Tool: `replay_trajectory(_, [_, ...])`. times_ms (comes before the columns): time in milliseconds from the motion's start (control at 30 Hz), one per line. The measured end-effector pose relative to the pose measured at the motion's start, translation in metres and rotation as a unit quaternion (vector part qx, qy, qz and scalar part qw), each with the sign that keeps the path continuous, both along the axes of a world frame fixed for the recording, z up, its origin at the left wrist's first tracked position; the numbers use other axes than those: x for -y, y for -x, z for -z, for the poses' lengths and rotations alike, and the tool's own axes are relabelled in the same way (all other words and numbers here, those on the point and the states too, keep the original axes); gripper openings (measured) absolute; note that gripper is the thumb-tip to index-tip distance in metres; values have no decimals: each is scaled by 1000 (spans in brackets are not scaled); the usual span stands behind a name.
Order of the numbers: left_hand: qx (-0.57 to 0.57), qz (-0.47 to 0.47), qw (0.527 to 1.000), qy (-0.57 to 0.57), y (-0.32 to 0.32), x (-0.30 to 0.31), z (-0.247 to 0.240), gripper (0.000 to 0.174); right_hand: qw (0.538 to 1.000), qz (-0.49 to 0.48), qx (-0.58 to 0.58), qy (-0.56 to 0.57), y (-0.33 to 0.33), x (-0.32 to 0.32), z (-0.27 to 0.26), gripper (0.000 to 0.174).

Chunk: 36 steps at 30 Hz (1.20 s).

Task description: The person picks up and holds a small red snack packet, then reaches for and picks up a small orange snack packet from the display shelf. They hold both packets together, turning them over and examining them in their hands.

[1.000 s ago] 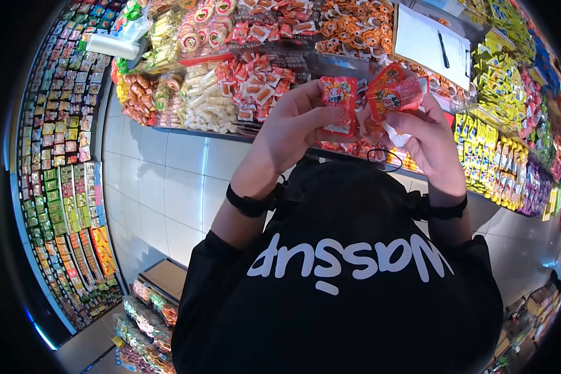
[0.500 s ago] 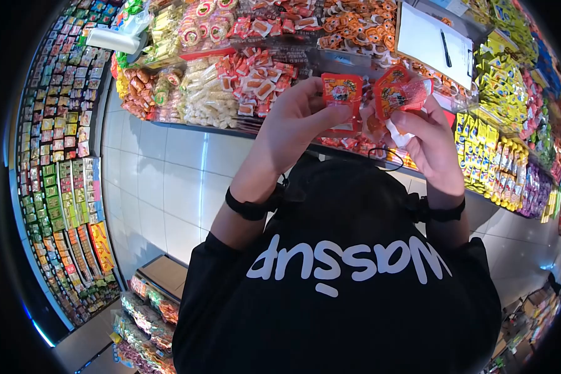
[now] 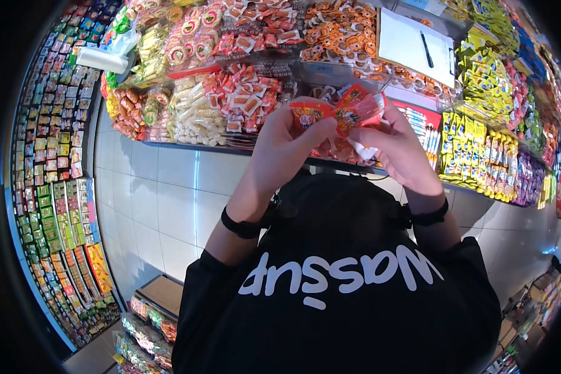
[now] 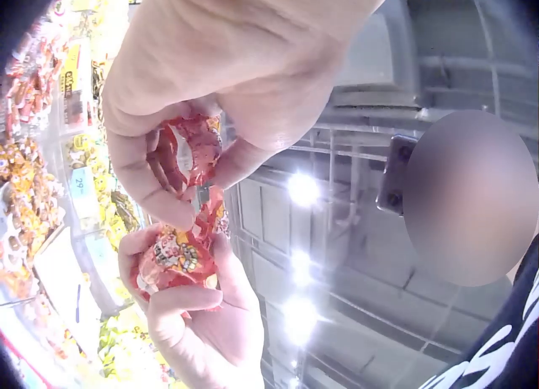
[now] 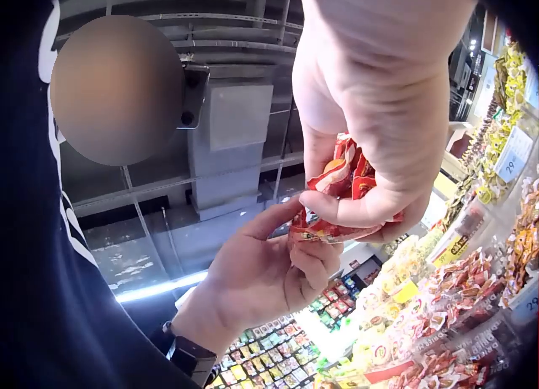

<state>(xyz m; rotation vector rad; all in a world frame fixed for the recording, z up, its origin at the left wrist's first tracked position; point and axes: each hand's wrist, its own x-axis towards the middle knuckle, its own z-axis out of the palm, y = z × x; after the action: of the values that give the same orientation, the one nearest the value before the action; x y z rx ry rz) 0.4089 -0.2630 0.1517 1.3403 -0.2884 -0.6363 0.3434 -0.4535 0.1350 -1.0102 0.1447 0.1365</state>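
Observation:
Both hands are raised side by side over the front of the snack display. My left hand (image 3: 283,143) pinches a small red printed snack packet (image 3: 308,113) between thumb and fingers. Beside it my right hand (image 3: 406,153) grips a bunch of red snack packets (image 3: 363,113), with a whitish piece showing under the thumb. The two hands' packets overlap in the head view. In the left wrist view the left hand's packet (image 4: 202,149) appears curved inside the fingers, close to the right hand's packets (image 4: 178,258). Fingers hide part of them in the right wrist view.
A clipboard (image 3: 417,47) with white paper and a black pen (image 3: 426,50) lies on the display behind the right hand. Bins of wrapped snacks (image 3: 246,93) spread left, yellow packets (image 3: 461,146) right. A plastic bag roll (image 3: 103,60) stands far left. Packed shelves (image 3: 50,187) line the left.
My hands have come together, so the packets that were held apart now overlap. Both hands sit slightly lower and further left in the head view, and the display has shifted too.

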Motion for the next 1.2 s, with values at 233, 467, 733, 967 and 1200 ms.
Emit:
replay_trajectory(233, [53,-26,998,-25,-3,-6,4,22,997,-3,42,67,3,-12,-4,55])
replay_trajectory(467, [-1,1,1000,-21,-18,-27,-1,15,998,59,-3,32,6,5,-6,63])
replay_trajectory(733, [1,-20,998,-56,-23,-35,5,17,998,42,11,48,4,5,-12,66])
replay_trajectory(967, [28,-33,999,-1,-25,-29,13,14,993,-20,24,115,3,-15,-7,62])
replay_trajectory(1200, [49,-101,992,50,-18,-13,2,19,980,1,45,194,0,-26,-7,60])
